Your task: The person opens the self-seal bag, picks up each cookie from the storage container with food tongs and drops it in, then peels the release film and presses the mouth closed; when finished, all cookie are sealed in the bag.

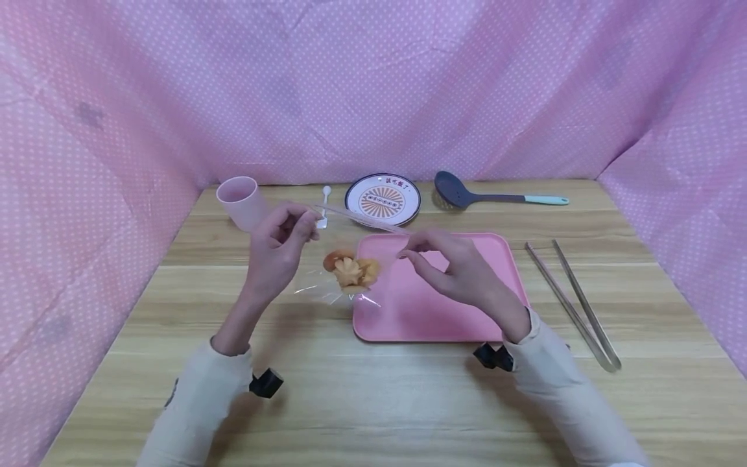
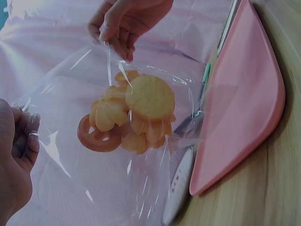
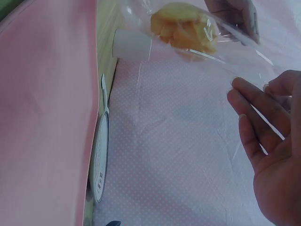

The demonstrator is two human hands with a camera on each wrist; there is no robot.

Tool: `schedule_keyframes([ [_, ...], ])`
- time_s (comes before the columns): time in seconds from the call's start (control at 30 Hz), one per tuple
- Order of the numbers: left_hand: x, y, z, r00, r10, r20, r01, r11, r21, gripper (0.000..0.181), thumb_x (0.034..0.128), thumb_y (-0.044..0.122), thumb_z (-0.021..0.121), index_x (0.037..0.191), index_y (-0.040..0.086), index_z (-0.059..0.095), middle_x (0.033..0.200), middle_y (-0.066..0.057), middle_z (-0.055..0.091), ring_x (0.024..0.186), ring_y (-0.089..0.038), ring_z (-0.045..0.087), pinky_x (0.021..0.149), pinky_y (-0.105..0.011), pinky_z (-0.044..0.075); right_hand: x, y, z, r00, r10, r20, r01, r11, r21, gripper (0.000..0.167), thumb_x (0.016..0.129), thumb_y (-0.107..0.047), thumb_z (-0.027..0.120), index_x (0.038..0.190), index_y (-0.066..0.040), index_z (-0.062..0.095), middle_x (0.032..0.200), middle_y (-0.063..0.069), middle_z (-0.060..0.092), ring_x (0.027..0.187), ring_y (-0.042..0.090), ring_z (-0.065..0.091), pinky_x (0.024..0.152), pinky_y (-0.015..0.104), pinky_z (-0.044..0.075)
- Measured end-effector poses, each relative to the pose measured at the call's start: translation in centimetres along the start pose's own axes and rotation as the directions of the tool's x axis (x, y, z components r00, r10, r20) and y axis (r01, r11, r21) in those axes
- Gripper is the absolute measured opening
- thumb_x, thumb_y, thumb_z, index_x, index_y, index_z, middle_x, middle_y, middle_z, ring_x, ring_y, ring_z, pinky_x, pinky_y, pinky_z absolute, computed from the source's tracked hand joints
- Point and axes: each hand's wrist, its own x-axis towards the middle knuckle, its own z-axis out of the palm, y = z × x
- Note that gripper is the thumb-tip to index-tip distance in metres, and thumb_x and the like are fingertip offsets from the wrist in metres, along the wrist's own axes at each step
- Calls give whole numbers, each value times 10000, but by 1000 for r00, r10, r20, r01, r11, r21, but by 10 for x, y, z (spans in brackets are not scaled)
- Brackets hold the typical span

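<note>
A clear plastic bag (image 2: 70, 160) hangs stretched between both hands, above the table and near the tray's left edge. Inside it is a clump of cookies (image 1: 352, 270): a round one, flower-shaped ones and a brown pretzel-shaped one show in the left wrist view. My left hand (image 1: 280, 243) pinches one upper corner of the bag. At the other upper corner, the thumb and forefinger of my right hand (image 3: 273, 122) pinch the film, its other fingers extended. The pink tray (image 1: 432, 327) lies flat beneath the right hand. Whether the bag's top is sealed, I cannot tell.
A pink cup (image 1: 242, 206) stands at the back left, beside a small white spoon (image 1: 327, 193). A patterned plate (image 1: 382, 198) lies behind the tray, and a grey ladle-like spoon (image 1: 455, 190) with a mint handle to its right. Metal tongs (image 1: 583, 314) lie right of the tray.
</note>
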Motion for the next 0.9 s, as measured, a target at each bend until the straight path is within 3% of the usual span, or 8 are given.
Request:
schedule_keyframes([
  [0.17,2,9,9,998,57,35,-58,998,17,57,968,-185,567,976,-165,620,807,-89,614,736,-116,615,649,-203,523,-6,-2,-8,999,14,-46,-14,1000,-2,146,942,-43,669,1077,4,701,1004,62,749,924,224,735,896,241,561],
  [0.3,2,12,14,998,50,27,-50,999,8,48,971,-162,587,985,-153,632,798,-70,613,736,-134,609,646,-204,513,-8,-3,-13,999,5,-51,-6,1000,-16,231,995,-173,649,1094,30,698,1041,100,747,961,248,711,940,242,533],
  [0.47,1,14,19,999,49,21,-50,999,2,56,980,-161,573,983,-150,628,839,-66,621,745,-127,610,670,-210,544,-10,-2,-13,997,5,-74,-6,1000,-9,301,1026,-260,643,1086,33,680,1031,104,732,938,232,684,864,281,542],
  [0.67,0,18,24,999,30,33,-30,1000,-10,56,988,-160,558,985,-144,612,833,-175,588,744,-131,606,682,-215,558,-14,-3,-9,993,67,-101,-61,996,61,165,922,-12,709,1061,38,636,995,97,707,894,204,658,833,250,539],
  [0.8,-2,19,27,1000,17,19,-17,1000,-18,51,997,-138,564,986,-142,613,820,-125,593,728,-132,610,672,-224,567,-16,-5,-7,988,93,-122,-80,991,108,242,837,159,702,1034,44,620,945,92,691,859,163,637,802,222,534],
  [0.9,-3,20,28,1000,1,-14,-2,999,-34,70,1012,-101,570,993,-152,614,819,-84,609,721,-125,609,667,-219,563,-16,-6,-7,982,106,-158,-78,982,175,215,887,145,690,1062,85,579,922,122,661,833,162,620,753,212,524],
])
